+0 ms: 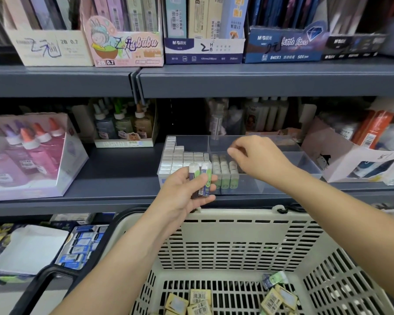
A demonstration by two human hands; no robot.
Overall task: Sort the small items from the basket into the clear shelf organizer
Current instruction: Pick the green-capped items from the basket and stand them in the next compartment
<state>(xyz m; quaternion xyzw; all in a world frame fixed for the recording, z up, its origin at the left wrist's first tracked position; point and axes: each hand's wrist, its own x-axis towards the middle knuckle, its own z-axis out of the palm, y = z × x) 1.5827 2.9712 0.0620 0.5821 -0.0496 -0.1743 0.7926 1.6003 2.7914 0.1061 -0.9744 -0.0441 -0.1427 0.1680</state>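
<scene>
Grey shop shelving (259,80) fills the view, with the cream basket (237,226) below holding loose packets (199,296) and the clear organizer (305,164) on the middle shelf part filled. Left hand (182,192) grips green-sleeved erasers (204,178) just in front of it, while the right hand (259,160) hovers over the middle compartment, fingers curled down, and I can't tell if they pinch anything. Best play: pass one eraser across and stand it upright, tight against the green row (225,176).
</scene>
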